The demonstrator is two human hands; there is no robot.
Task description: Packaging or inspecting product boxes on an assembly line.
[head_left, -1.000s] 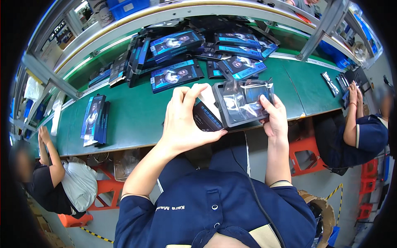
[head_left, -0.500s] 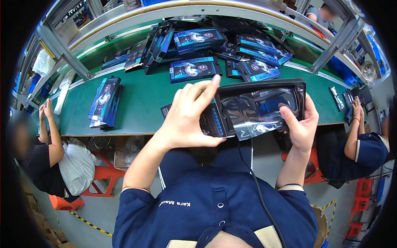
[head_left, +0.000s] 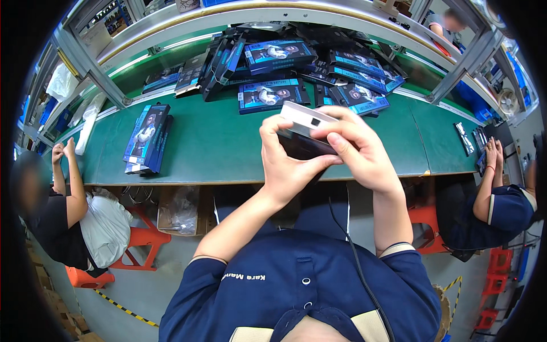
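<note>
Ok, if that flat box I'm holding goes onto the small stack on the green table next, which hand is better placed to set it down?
Probably the left hand. It grips the flat box from the left, the side where the small stack lies. The right hand sits farther away and would have to cross over.

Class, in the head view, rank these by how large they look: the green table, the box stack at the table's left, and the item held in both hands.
1. Green table.
2. Box stack and held item: alike; the item's nearness makes ranking unsure.
</note>
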